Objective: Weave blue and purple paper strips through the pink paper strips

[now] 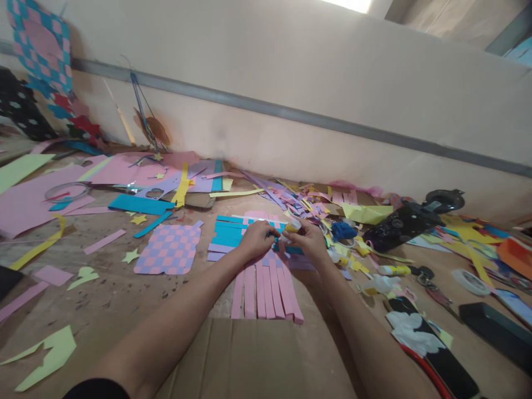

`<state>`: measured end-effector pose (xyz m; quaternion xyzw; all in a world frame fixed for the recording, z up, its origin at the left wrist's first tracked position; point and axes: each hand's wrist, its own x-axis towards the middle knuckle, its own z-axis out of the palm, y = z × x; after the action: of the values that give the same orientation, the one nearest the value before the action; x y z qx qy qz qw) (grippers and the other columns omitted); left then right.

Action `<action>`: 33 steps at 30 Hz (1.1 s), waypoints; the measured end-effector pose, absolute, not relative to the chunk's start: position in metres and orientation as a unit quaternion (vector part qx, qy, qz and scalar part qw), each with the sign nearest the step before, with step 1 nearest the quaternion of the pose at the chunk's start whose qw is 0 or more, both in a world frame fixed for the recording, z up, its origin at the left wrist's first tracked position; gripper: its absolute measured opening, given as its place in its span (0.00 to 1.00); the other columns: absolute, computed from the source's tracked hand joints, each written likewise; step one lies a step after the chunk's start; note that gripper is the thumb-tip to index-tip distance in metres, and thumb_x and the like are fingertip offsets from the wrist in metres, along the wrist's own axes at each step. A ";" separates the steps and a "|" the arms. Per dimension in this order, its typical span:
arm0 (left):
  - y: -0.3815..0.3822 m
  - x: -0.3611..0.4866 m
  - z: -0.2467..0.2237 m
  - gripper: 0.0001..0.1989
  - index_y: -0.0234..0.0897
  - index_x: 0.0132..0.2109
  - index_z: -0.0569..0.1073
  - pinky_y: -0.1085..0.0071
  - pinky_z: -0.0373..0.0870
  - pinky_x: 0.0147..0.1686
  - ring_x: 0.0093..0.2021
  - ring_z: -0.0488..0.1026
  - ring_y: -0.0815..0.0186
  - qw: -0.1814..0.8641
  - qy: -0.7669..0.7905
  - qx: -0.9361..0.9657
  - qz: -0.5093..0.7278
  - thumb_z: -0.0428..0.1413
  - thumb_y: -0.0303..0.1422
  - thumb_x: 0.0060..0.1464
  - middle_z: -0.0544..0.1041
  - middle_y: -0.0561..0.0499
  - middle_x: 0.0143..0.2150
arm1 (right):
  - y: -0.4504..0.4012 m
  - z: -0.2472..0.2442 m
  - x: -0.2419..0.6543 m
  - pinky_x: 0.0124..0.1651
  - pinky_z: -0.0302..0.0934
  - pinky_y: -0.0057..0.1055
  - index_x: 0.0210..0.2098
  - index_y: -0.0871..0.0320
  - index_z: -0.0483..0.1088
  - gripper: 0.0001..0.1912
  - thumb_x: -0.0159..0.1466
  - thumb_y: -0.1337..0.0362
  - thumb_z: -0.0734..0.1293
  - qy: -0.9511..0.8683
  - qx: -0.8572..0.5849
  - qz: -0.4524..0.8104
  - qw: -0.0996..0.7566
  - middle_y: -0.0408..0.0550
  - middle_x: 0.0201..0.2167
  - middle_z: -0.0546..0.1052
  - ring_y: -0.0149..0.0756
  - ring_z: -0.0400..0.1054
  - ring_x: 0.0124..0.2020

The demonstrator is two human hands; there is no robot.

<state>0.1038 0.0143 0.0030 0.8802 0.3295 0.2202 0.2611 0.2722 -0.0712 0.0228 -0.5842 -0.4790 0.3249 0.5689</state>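
Stretching across the background, a pale wall (pixel 266 130) is crossed by a grey rail (pixel 249 102). Below it, a brown work table (pixel 108 299) is littered with coloured sheets (pixel 37 197) and heaped paper offcuts (pixel 297 202). At the near edge, a piece of cardboard (pixel 245 360) is laid flat. Just beyond it, in mid-table, a partly woven paper piece (pixel 270 274) is spread beneath the hands: its long pink strips (pixel 266 296) are fanned loosely towards the near side, and its blue strips (pixel 228 235) and purple strips (pixel 216 256) are run crosswise, their uneven ends exposed at the left. Near that side, a checked pink-and-purple mat (pixel 168 249) with rounded corners is set down. Over the weaving, a small white-and-yellow bottle (pixel 292 225) is pinched by the right hand (pixel 310 242). Beside it, the fingers of the left hand (pixel 256 241) are curled inward; whether anything is pinched there cannot be told.
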 end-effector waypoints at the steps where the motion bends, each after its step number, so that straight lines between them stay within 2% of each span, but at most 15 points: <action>1: 0.015 0.104 0.003 0.19 0.41 0.47 0.87 0.64 0.72 0.51 0.47 0.77 0.57 0.265 0.329 0.879 0.223 0.55 0.26 0.56 0.83 0.46 0.43 | -0.071 0.023 0.273 0.30 0.79 0.42 0.29 0.52 0.74 0.24 0.45 0.46 0.84 -0.471 -0.582 0.337 0.571 0.42 0.26 0.75 0.40 0.72 0.27; 3: 0.015 0.104 0.003 0.19 0.40 0.47 0.87 0.63 0.72 0.51 0.47 0.78 0.57 0.274 0.325 0.875 0.230 0.54 0.26 0.55 0.83 0.46 0.43 | -0.071 0.024 0.274 0.31 0.78 0.42 0.30 0.52 0.73 0.24 0.45 0.47 0.84 -0.447 -0.577 0.361 0.580 0.40 0.26 0.74 0.39 0.71 0.28; 7: 0.014 0.104 0.004 0.18 0.39 0.45 0.87 0.64 0.74 0.51 0.46 0.79 0.58 0.313 0.324 0.857 0.250 0.55 0.25 0.54 0.84 0.46 0.42 | -0.068 0.025 0.283 0.27 0.70 0.34 0.30 0.54 0.73 0.23 0.47 0.48 0.83 -0.448 -0.573 0.290 0.622 0.40 0.25 0.73 0.36 0.68 0.26; 10: 0.012 0.104 0.004 0.17 0.38 0.49 0.85 0.65 0.76 0.47 0.42 0.81 0.60 0.383 0.349 0.818 0.252 0.55 0.27 0.57 0.84 0.47 0.38 | -0.065 0.025 0.290 0.28 0.66 0.32 0.30 0.55 0.73 0.20 0.50 0.50 0.82 -0.444 -0.566 0.239 0.652 0.39 0.25 0.73 0.34 0.66 0.25; 12: 0.011 0.104 0.005 0.17 0.36 0.53 0.83 0.66 0.77 0.44 0.40 0.81 0.61 0.428 0.358 0.794 0.242 0.57 0.31 0.60 0.84 0.47 0.36 | -0.063 0.025 0.293 0.29 0.65 0.32 0.30 0.54 0.73 0.19 0.51 0.50 0.81 -0.428 -0.565 0.224 0.669 0.38 0.25 0.73 0.34 0.66 0.26; 16: 0.011 0.102 0.010 0.20 0.39 0.58 0.80 0.68 0.76 0.44 0.45 0.81 0.61 0.452 0.326 0.798 0.229 0.61 0.41 0.62 0.85 0.44 0.44 | -0.062 0.028 0.296 0.31 0.65 0.32 0.32 0.54 0.73 0.19 0.52 0.50 0.80 -0.393 -0.563 0.188 0.703 0.39 0.26 0.74 0.35 0.67 0.27; 18: 0.013 0.101 0.016 0.17 0.40 0.56 0.81 0.69 0.75 0.44 0.46 0.81 0.61 0.437 0.312 0.814 0.222 0.60 0.40 0.63 0.85 0.45 0.47 | -0.062 0.032 0.299 0.31 0.65 0.32 0.33 0.54 0.73 0.20 0.52 0.50 0.80 -0.376 -0.562 0.164 0.718 0.39 0.26 0.74 0.35 0.67 0.27; 20: 0.015 0.099 0.023 0.14 0.40 0.52 0.83 0.68 0.74 0.45 0.46 0.80 0.60 0.403 0.309 0.838 0.201 0.57 0.37 0.65 0.85 0.47 0.45 | -0.062 0.036 0.303 0.31 0.64 0.32 0.33 0.54 0.72 0.21 0.51 0.49 0.79 -0.361 -0.561 0.141 0.731 0.39 0.27 0.75 0.35 0.67 0.28; 23: 0.017 0.097 0.034 0.12 0.43 0.48 0.85 0.65 0.70 0.49 0.48 0.78 0.58 0.299 0.296 0.894 0.153 0.57 0.33 0.65 0.86 0.48 0.42 | -0.064 0.043 0.308 0.33 0.66 0.33 0.34 0.54 0.71 0.22 0.52 0.47 0.79 -0.350 -0.555 0.119 0.745 0.40 0.29 0.75 0.36 0.68 0.30; 27: 0.014 0.096 0.038 0.12 0.47 0.46 0.86 0.59 0.62 0.54 0.53 0.73 0.54 0.174 0.252 0.945 0.119 0.58 0.30 0.63 0.84 0.46 0.47 | -0.065 0.047 0.313 0.35 0.67 0.33 0.33 0.53 0.70 0.21 0.53 0.47 0.78 -0.341 -0.544 0.110 0.759 0.40 0.29 0.75 0.36 0.70 0.30; 33: 0.008 0.098 0.032 0.11 0.46 0.43 0.86 0.58 0.59 0.53 0.53 0.71 0.54 0.128 0.225 0.960 0.108 0.60 0.27 0.61 0.82 0.44 0.46 | -0.060 0.041 0.306 0.31 0.64 0.32 0.33 0.54 0.71 0.22 0.52 0.46 0.79 -0.339 -0.547 0.140 0.752 0.40 0.28 0.75 0.35 0.67 0.27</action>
<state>0.0985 0.0084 0.0315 0.9598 0.2254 0.1079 0.1281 0.3062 -0.0604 0.0405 -0.5473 -0.3388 0.1395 0.7525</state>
